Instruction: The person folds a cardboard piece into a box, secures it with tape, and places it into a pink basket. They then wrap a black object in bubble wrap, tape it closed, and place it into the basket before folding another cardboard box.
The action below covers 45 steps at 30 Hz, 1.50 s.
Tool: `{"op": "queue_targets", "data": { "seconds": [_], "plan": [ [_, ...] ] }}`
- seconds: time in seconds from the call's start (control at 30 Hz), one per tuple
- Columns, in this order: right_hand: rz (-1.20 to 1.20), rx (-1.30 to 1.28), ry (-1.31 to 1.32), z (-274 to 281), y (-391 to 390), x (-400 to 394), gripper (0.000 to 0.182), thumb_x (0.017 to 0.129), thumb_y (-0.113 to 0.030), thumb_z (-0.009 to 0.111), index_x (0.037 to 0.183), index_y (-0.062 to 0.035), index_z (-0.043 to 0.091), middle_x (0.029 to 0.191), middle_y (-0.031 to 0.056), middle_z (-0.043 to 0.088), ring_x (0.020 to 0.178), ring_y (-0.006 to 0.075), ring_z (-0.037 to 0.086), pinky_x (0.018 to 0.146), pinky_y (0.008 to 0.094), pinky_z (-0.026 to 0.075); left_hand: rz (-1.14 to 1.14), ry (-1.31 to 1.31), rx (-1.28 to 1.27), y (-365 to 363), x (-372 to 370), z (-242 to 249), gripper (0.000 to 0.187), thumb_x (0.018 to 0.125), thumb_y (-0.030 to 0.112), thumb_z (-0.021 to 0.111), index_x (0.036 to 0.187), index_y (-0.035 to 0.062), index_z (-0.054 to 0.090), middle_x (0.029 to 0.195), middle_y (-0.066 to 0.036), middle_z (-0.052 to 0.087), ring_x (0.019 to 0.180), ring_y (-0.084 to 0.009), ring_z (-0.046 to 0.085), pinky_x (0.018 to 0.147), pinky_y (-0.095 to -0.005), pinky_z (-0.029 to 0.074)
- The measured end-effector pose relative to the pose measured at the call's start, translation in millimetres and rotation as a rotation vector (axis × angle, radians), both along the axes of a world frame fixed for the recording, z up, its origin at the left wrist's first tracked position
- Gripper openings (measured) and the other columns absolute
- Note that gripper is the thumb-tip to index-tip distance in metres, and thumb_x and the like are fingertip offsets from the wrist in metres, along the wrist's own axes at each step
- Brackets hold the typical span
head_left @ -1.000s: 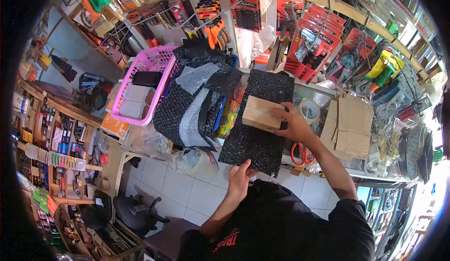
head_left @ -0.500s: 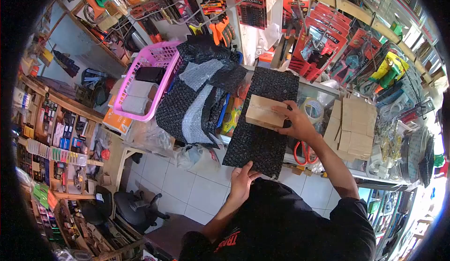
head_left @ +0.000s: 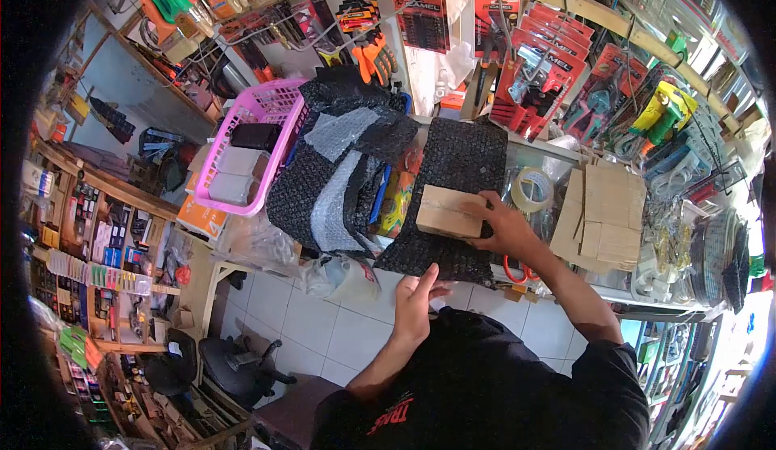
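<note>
The right hand [head_left: 511, 230] hides part of the red scissors [head_left: 527, 276]; the brown box [head_left: 449, 212] covers some black bubble wrap [head_left: 463, 156]

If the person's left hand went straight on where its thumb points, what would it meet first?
The left hand would probably meet the black bubble wrap at its near edge; the thumb overlaps it in view, though contact is unclear.

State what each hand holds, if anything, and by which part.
Right hand: the cardboard box, by its right end. Left hand: at the near edge of the bubble wrap; grip unclear.
</note>
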State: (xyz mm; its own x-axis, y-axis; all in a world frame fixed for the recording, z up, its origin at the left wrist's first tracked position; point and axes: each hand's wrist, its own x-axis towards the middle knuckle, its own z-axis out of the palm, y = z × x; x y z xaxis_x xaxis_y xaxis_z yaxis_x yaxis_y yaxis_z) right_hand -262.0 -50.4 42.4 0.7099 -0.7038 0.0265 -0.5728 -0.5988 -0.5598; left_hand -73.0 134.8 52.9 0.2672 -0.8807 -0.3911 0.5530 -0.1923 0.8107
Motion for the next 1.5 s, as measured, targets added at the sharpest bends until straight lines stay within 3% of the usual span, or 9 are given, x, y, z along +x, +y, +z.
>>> {"op": "queue_targets", "data": {
  "seconds": [0.23,0.5,0.63,0.8,0.9,1.0,1.13,1.3,1.5],
  "plan": [
    [0.169,-0.148,0.060,-0.4,-9.8,-15.8,0.105,0.065,-0.016,0.093,0.158,-0.0302,0.047,0.167,0.0143,0.036,0.143,0.0426,0.051,0.111,0.0489,0.053,-0.122,-0.121,-0.046,-64.0,13.2,15.7,0.036,0.107,0.036,0.066,0.104,0.0013,0.059,0.107,-0.015,0.074,0.103,-0.0275,0.078,0.076,-0.0353,0.059],
    [0.285,-0.124,-0.031,7.5,-17.6,-29.7,0.111,0.064,-0.036,0.097,0.159,-0.0132,0.045,0.173,0.0206,0.027,0.154,0.0407,0.037,0.127,0.0488,0.034,-0.319,-0.087,0.039,-142.6,25.3,10.4,0.036,0.107,0.041,0.064,0.119,0.0066,0.060,0.129,-0.015,0.073,0.114,-0.0271,0.076,0.076,-0.0381,0.063],
    [0.209,0.003,-0.351,-6.8,-23.4,-21.4,0.089,0.081,-0.050,0.089,0.150,-0.0064,0.054,0.156,0.0272,0.050,0.141,0.0407,0.052,0.119,0.0473,0.042,-0.328,-0.068,0.078,-154.0,25.8,6.9,0.038,0.108,0.039,0.062,0.124,0.0047,0.061,0.134,-0.013,0.072,0.119,-0.0295,0.073,0.081,-0.0447,0.064],
    [-0.231,0.302,-0.205,-37.5,-21.0,-13.8,0.062,0.098,-0.046,0.074,0.142,-0.0046,0.062,0.104,0.0294,0.071,0.098,0.0408,0.071,0.089,0.0471,0.054,-0.378,0.000,0.089,-158.1,33.0,-3.1,0.040,0.109,0.035,0.060,0.134,0.0039,0.060,0.140,-0.014,0.068,0.123,-0.0326,0.071,0.086,-0.0480,0.063],
    [-0.243,0.226,-0.311,-43.8,-14.0,-7.3,0.056,0.102,-0.040,0.071,0.148,-0.0097,0.061,0.093,0.0286,0.072,0.082,0.0388,0.072,0.079,0.0461,0.055,-0.405,-0.172,-0.074,-153.6,40.2,-0.9,0.039,0.108,0.032,0.062,0.137,0.0057,0.061,0.139,-0.012,0.068,0.119,-0.0297,0.071,0.085,-0.0462,0.062],
    [-0.232,0.168,-0.363,-14.7,-2.1,-5.0,0.055,0.104,-0.034,0.070,0.153,-0.0155,0.057,0.095,0.0279,0.073,0.075,0.0345,0.069,0.076,0.0451,0.054,-0.328,-1.209,-0.524,-155.6,61.7,-4.4,0.043,0.104,0.028,0.067,0.140,0.0076,0.060,0.140,-0.013,0.066,0.124,-0.0317,0.066,0.094,-0.0488,0.057],
    [-0.243,0.193,-0.392,-12.8,3.6,-3.3,0.054,0.104,-0.030,0.070,0.155,-0.0165,0.057,0.102,0.0276,0.074,0.075,0.0307,0.067,0.076,0.0429,0.054,-0.264,-1.803,-0.634,-164.4,74.3,7.5,0.047,0.094,0.033,0.078,0.133,0.0091,0.068,0.136,-0.013,0.064,0.142,-0.0369,0.045,0.121,-0.0549,0.028],
    [-0.266,0.217,-0.345,-6.1,3.1,0.6,0.055,0.103,-0.029,0.071,0.155,-0.0163,0.057,0.108,0.0274,0.074,0.079,0.0290,0.068,0.079,0.0409,0.055,-0.552,-1.731,-0.537,-194.0,91.7,-1.0,0.043,0.086,0.041,0.083,0.118,0.0142,0.073,0.129,-0.005,0.067,0.138,-0.0308,0.050,0.119,-0.0653,0.023],
    [-0.250,0.145,-0.488,-31.0,-2.4,1.1,0.053,0.101,-0.030,0.074,0.149,-0.0106,0.061,0.099,0.0212,0.076,0.080,0.0248,0.070,0.077,0.0391,0.055,-0.636,-1.577,-0.628,-214.1,96.5,-9.8,0.031,0.084,0.030,0.086,0.103,0.0078,0.074,0.107,-0.009,0.075,0.122,-0.0326,0.063,0.113,-0.0576,0.032]
  ]
}}
